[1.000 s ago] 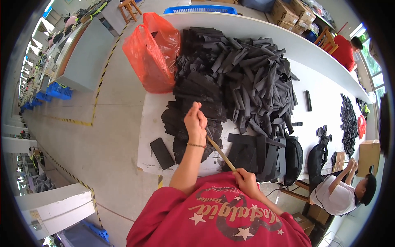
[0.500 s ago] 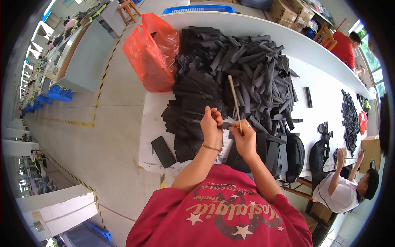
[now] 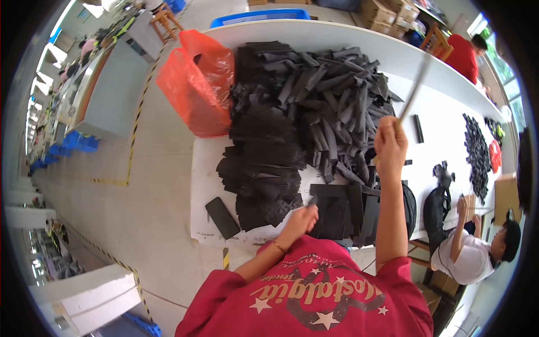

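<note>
My right hand (image 3: 391, 143) is raised over the table's right part, closed round a thin light-coloured stick (image 3: 415, 92) that points up and away, blurred. Close to my body, my left hand (image 3: 303, 218) is closed, with a small dark strip (image 3: 313, 200) sticking out of its fingers. Just right of it lie flat black pieces (image 3: 330, 209) side by side. Farther off, a layered stack of black strips (image 3: 264, 143) spreads on the left, next to a heap of dark rolled strips (image 3: 342, 90).
A red plastic bag (image 3: 199, 84) stands at the table's far left, and a black phone (image 3: 222, 217) lies near its front left corner. A black bag (image 3: 438, 210) lies to the right, beside a person in white (image 3: 466, 255). A low partition (image 3: 348, 35) runs along the back.
My hands have parted. The right has swung up and right with the stick; the left has drawn back toward my body with a small dark strip.
</note>
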### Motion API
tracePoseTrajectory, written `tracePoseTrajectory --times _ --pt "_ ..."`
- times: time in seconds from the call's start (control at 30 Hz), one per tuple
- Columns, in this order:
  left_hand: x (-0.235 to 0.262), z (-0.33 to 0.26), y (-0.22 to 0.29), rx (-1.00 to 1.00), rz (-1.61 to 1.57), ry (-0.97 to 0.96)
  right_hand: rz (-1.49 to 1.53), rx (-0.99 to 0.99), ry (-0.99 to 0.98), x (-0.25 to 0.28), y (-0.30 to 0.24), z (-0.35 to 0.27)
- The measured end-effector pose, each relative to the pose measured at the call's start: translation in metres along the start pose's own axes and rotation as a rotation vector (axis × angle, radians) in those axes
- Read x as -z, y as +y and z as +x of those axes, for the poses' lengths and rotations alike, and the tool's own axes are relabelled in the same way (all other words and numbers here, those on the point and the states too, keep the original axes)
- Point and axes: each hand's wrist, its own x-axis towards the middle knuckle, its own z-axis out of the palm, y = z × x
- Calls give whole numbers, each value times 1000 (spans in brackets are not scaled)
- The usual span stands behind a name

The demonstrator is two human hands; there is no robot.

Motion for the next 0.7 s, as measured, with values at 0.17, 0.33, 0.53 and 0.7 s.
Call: tracePoseTrajectory --times 0.17,0.33,0.53,0.7 --pt "20 32 48 -218 190 121 -395 -54 -390 18 41 -67" --pt "11 31 69 -431 558 79 -427 -24 -463 -4 55 -88" --pt "15 35 69 -673 1057 121 -342 -152 -535 0 70 -72" --pt "19 29 57 -675 1065 160 -151 -421 -430 0 57 -61"
